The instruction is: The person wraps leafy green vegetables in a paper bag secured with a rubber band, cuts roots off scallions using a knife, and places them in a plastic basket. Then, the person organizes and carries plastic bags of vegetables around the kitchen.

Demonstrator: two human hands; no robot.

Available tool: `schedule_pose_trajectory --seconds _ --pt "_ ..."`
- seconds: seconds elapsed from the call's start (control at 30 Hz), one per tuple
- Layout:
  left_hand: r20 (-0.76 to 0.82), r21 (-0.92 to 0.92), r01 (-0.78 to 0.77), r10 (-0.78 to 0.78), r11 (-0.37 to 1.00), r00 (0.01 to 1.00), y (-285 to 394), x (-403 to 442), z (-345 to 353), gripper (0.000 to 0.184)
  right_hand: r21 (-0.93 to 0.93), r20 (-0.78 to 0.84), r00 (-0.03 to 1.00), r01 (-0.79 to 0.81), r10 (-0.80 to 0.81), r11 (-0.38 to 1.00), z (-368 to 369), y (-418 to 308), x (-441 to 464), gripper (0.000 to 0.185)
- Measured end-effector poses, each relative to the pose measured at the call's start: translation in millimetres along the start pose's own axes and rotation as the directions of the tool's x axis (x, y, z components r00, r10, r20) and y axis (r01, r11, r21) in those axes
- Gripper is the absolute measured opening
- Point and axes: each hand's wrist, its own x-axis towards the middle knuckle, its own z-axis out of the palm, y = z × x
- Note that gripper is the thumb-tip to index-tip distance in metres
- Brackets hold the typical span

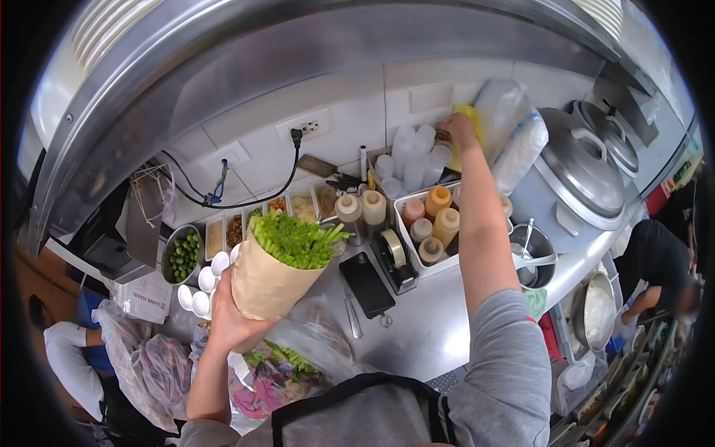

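Observation:
My left hand (237,324) is wrapped round a brown paper wrap (268,287), tilted and stuffed with a bunch of leafy greens (292,240) whose tops and cut stalks stick out. At the back wall, my right hand (459,130) reaches out at full arm's length. Its fingers are curled down beside a yellow packet or cloth (469,149), and what they pinch, if anything, is hidden. Clear plastic cups (417,155) stand just left of that hand. Below the paper wrap lies a plastic bag (309,331) with more greens (287,359).
A white bin of sauce bottles (447,223) sits under my right forearm. Nearby are a tape dispenser (395,257), a black phone (367,284), tweezers (353,318), white cups (201,290), a bowl of limes (183,255) and a lidded pot (581,167). Other people are at both sides.

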Motion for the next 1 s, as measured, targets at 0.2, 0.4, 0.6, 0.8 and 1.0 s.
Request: schedule_pose_trajectory --seconds 0.2,0.4,0.6,0.8,1.0 --pt "0.044 0.24 -0.086 0.078 0.967 0.996 17.9 -4.1 11.3 0.091 0.634 -0.047 0.993 -0.055 0.109 0.771 -16.1 -13.4 -16.3 0.018" --pt "0.203 0.329 -0.306 0.25 0.893 0.947 50.3 -3.6 37.6 0.088 0.92 0.142 0.935 -0.246 0.324 0.305 -70.0 -70.4 -78.3 0.025" --pt "0.34 0.328 -0.615 0.517 0.718 0.785 62.6 -8.5 79.9 0.08 0.953 0.157 0.985 -0.132 -0.071 0.274 -143.0 -150.8 -193.1 0.025" --pt "0.41 0.324 -0.817 0.708 0.476 0.575 82.6 -17.8 117.7 0.076 0.423 0.694 0.577 0.157 -0.431 0.892 -121.8 -160.7 -311.6 0.05" --pt "0.494 0.275 -0.921 0.782 0.274 0.38 100.7 -37.5 160.8 0.065 0.274 0.775 0.56 0.118 -0.292 0.954 -129.4 -164.8 -392.8 0.078"
